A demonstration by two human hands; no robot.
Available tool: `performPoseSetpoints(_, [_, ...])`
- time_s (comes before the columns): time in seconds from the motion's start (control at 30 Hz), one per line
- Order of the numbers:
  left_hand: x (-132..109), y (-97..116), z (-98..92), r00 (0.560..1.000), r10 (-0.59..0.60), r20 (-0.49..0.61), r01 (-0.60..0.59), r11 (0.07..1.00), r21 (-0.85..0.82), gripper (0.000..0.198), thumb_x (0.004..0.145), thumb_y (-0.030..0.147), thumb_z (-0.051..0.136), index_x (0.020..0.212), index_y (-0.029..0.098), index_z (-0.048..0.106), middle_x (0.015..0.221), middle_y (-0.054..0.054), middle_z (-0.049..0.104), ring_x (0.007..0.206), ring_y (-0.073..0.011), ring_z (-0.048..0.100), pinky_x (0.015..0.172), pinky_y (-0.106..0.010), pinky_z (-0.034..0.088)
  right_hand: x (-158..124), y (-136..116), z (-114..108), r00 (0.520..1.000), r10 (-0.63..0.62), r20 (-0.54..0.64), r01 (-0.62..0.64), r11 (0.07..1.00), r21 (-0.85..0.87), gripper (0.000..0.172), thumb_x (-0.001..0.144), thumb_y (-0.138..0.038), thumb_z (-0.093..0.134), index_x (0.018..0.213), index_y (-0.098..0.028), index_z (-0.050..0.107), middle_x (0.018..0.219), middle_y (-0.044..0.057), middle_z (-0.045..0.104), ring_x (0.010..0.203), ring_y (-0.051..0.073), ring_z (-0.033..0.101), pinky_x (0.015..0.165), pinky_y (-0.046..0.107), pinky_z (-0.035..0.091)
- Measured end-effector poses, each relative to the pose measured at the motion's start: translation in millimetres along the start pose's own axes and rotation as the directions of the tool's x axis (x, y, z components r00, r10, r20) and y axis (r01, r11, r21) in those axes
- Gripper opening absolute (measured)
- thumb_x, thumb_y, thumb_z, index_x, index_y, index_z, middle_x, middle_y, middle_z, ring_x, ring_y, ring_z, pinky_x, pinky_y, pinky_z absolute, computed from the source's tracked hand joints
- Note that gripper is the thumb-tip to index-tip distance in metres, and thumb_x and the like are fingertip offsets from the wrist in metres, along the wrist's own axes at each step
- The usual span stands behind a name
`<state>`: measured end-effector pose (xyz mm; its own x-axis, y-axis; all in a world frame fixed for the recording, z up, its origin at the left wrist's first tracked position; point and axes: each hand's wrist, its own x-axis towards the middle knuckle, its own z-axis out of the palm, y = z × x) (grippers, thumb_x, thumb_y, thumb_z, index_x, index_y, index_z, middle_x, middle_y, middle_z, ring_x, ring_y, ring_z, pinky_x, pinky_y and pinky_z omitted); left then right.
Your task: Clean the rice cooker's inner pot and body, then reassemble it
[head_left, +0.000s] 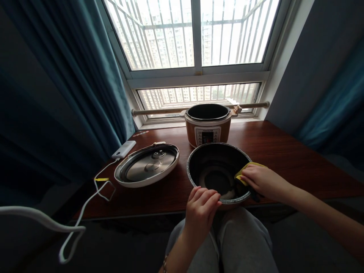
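Note:
A dark inner pot [214,167] with a speckled rim is tilted toward me at the table's front edge, just above my knees. My left hand [201,204] grips its near rim, fingers curled over the edge and closed. At the pot's right side, my right hand [254,178] is closed on a yellow cloth [241,172] with a dark part, pressed against the inner wall near the rim. Behind the pot stands a brown and white electric pressure cooker [208,125], its top open. Its round lid [147,165] lies underside up to the left.
A white power bank [124,149] with a white cable [85,204] and a yellow tie [101,179] lies at the left of the brown wooden table [273,151]. Blue curtains [74,57] hang at the left. A barred window and a horizontal rail [159,111] are behind the cooker.

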<state>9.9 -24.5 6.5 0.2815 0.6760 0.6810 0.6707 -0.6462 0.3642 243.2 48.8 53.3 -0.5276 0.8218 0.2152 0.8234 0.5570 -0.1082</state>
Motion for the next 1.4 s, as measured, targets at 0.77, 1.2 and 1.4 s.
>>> performPoseSetpoints(0.77, [-2.6,-3.5,3.4,1.0,0.014,-0.012,-0.014,1.0,0.002,0.016,0.084,0.017,0.051,0.094,0.021,0.063,0.098,-0.003,0.067,0.088,-0.0164,0.056,0.088,-0.035,0.036,-27.3,-71.2,28.5,0.926,0.04,-0.375,0.036,0.981,0.192,0.025,0.09,-0.019,0.037,0.075,-0.016,0.058,0.071,0.004,0.058,0.074,0.017,0.052,0.073,0.031,0.036])
performPoseSetpoints(1.2, [12.2,12.1,-17.7,0.962,-0.106,0.252,0.095,0.994,0.054,0.021,0.087,0.019,0.044,0.097,0.023,0.062,0.104,-0.002,0.066,0.096,-0.0189,0.056,0.094,-0.041,0.034,-55.7,1.9,42.9,0.375,0.911,0.171,0.182,-0.254,0.95,0.019,0.073,-0.03,0.053,0.085,-0.02,0.063,0.075,0.002,0.064,0.066,0.017,0.059,0.066,0.034,0.048])
performPoseSetpoints(1.4, [53.2,42.1,-19.6,0.869,-0.157,0.469,0.115,0.986,0.118,0.023,0.09,0.029,0.042,0.1,0.022,0.061,0.096,-0.003,0.067,0.093,-0.0188,0.059,0.099,-0.045,0.032,-73.2,30.5,32.1,0.325,0.918,0.227,0.479,-0.367,0.798,0.03,0.084,-0.038,0.035,0.09,-0.029,0.063,0.086,0.0,0.066,0.076,0.018,0.061,0.068,0.041,0.05])
